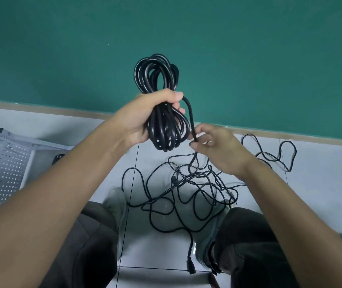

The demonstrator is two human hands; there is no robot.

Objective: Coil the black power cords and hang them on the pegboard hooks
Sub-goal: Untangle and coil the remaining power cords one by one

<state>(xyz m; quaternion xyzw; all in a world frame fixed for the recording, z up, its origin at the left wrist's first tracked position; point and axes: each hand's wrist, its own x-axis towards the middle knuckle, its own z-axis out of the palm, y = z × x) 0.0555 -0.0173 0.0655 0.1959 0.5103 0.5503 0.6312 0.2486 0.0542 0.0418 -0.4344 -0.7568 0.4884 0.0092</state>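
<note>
The left hand grasps a bundle of black power cord around its waist, fingers and thumb wrapped round the gathered loops, which stand up toward twelve o'clock and hang below the palm. At about four o'clock from it, the right hand pinches the free run of the cord between thumb and fingers, just beside the bundle's lower loops. From that pinch the cord drops to a loose tangle of cord on the tiled floor, near six o'clock, between the person's shoes. A plug end lies farther down by the right shoe.

The step in hand looks like winding on another loop. To do it well, the right hand should let slack slide through the pinch, matching each loop to those already held, while the left hand keeps the waist tight. The tangle may snag, so draw slowly. The white pegboard lies at nine o'clock, well apart.
</note>
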